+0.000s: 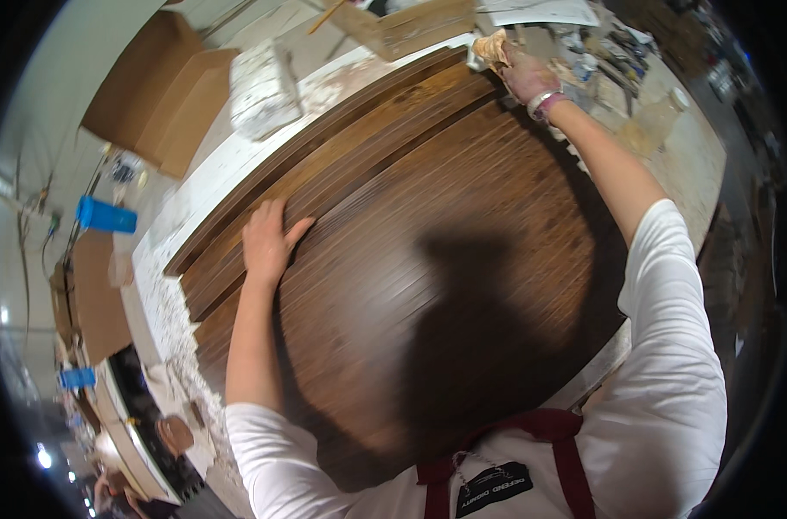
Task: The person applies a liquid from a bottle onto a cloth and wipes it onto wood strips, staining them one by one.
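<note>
A large dark brown wooden panel (359, 285) with a grooved, plank-like face lies in front of me. Raised wooden mouldings (385, 147) run along its far side. My left hand (268, 238) rests on these mouldings near their left part, fingers flat and thumb spread away. At the panel's far right corner, my right hand (529, 78) grips a crumpled, stained yellowish cloth (490, 49) against the end of the moulding. Reddish-purple stain or a thin covering shows on that hand and wrist. My shadow falls over the panel's middle and right.
A white, paint-smeared block (263, 91) stands behind the panel, beside an open cardboard box (164, 95). Blue containers (106, 215) are at the left. Tools and scraps (614, 65) clutter the table at the far right, near a translucent plastic jug (657, 121).
</note>
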{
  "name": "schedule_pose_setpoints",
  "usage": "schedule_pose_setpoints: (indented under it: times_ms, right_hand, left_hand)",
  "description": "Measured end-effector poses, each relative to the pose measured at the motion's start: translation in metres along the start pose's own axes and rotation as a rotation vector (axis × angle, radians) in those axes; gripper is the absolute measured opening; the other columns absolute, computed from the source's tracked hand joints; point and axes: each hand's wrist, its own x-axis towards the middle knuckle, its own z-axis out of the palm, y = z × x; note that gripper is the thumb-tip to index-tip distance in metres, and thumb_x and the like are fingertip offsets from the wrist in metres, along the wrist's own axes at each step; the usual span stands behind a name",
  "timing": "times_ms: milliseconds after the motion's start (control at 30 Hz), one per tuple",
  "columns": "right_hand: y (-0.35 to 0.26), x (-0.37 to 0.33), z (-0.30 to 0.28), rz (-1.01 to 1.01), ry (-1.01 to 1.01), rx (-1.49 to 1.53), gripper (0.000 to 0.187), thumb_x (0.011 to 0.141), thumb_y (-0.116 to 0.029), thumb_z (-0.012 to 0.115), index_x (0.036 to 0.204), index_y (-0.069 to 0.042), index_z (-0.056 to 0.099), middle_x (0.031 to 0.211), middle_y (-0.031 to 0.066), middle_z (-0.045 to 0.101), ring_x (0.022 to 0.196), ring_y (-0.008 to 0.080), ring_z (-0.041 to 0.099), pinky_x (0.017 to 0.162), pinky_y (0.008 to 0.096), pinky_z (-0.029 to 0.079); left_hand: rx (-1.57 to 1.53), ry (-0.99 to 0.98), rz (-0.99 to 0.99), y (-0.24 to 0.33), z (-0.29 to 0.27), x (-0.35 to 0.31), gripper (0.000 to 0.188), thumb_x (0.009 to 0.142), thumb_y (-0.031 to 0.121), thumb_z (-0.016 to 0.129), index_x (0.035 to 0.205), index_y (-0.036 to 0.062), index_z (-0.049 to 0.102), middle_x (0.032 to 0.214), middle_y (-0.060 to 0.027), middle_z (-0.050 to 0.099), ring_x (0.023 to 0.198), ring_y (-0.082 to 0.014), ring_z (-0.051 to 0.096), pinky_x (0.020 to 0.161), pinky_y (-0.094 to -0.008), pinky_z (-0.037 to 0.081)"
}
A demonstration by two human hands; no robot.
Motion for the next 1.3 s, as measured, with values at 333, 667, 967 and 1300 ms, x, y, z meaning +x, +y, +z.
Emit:
schedule_pose_setpoints:
  times_ms: [333,667,967,1300]
  right_hand:
    - [-0.070,-0.028,0.030,-0.435,-0.329,-0.024,0.073,0.082,-0.035,0.071,0.142,-0.005,0.041,0.143,0.0163,0.047,0.130,0.0307,0.047,0.106,0.0332,0.039]
    - [-0.114,-0.013,0.012,-0.464,-0.407,-0.148,0.062,0.070,-0.036,0.078,0.118,-0.002,0.059,0.118,0.0192,0.063,0.110,0.0360,0.058,0.092,0.0391,0.047]
    - [-0.116,0.004,0.018,-0.355,-0.504,-0.169,0.064,0.069,-0.041,0.079,0.117,-0.003,0.060,0.117,0.0204,0.063,0.110,0.0356,0.059,0.093,0.0398,0.047]
    - [-0.108,-0.001,0.023,-0.399,-0.417,-0.145,0.066,0.070,-0.043,0.079,0.119,-0.003,0.059,0.118,0.0188,0.063,0.111,0.0352,0.059,0.093,0.0397,0.047]
  left_hand:
    - [-0.007,-0.012,-0.545,-0.091,-0.118,-0.141,0.024,0.089,0.024,0.065,0.094,0.0010,0.069,0.088,-0.0154,0.068,0.083,-0.0339,0.065,0.078,-0.0393,0.050]
    - [-0.090,-0.248,-0.575,-0.137,-0.087,-0.160,0.043,0.088,0.034,0.066,0.118,0.0032,0.065,0.113,-0.0181,0.067,0.104,-0.0334,0.064,0.090,-0.0394,0.049]
    - [-0.130,-0.478,-0.228,-0.114,-0.064,-0.092,0.045,0.079,0.027,0.076,0.116,0.0078,0.061,0.108,-0.0117,0.063,0.107,-0.0307,0.059,0.089,-0.0401,0.048]
    - [0.133,-0.472,0.055,-0.079,-0.067,-0.061,0.044,0.080,0.025,0.073,0.114,0.0068,0.053,0.100,-0.0138,0.060,0.096,-0.0347,0.060,0.079,-0.0436,0.050]
